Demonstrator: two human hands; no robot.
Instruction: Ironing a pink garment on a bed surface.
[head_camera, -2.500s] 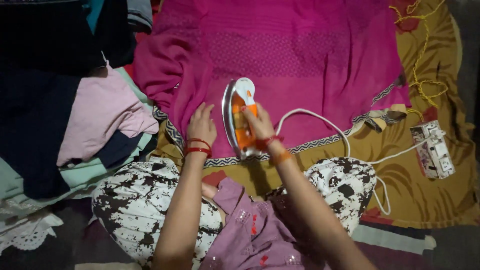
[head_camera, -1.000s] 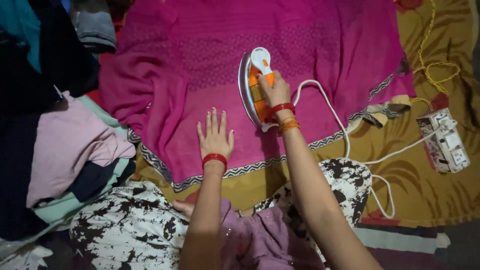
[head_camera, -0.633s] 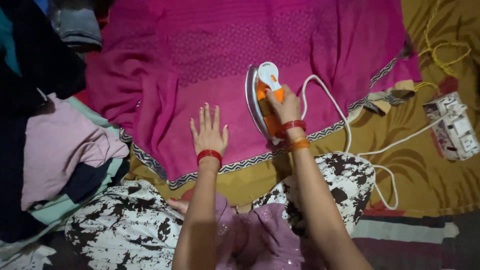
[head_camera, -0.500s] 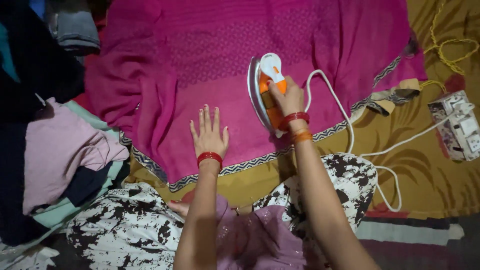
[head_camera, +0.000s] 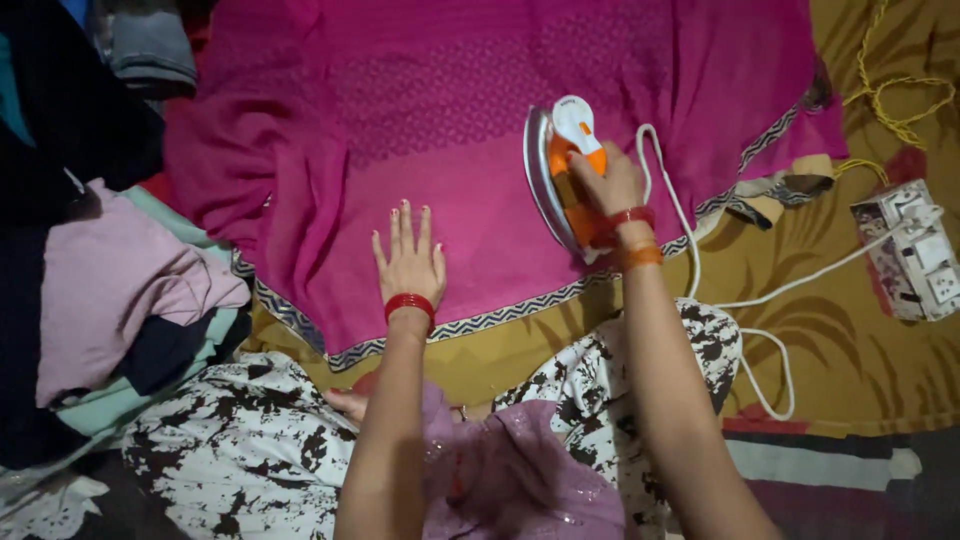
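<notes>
Gripping the orange handle of the electric iron (head_camera: 566, 175) in my right hand (head_camera: 607, 183), fingers wrapped tight around it, I have it on the magenta cloth (head_camera: 470, 130), tilted up on its edge so the metal soleplate faces left. My left hand (head_camera: 409, 262) lies flat, fingers spread wide, holding nothing, pressing the same cloth down near its zigzag-patterned border (head_camera: 480, 322). That hand sits fairly near the soleplate, so I judge a careless sweep leftward could burn my fingers, and leaving the plate on one spot could scorch the thin fabric. The white cord (head_camera: 700, 290) loops beside my right forearm and across the mustard floor sheet (head_camera: 830, 350) to the extension socket box (head_camera: 912, 262); it could snag on my wrist or knee. A pile of folded clothes (head_camera: 110, 300) crowds the left side, and a yellow rope (head_camera: 890, 95) lies at the upper right.
</notes>
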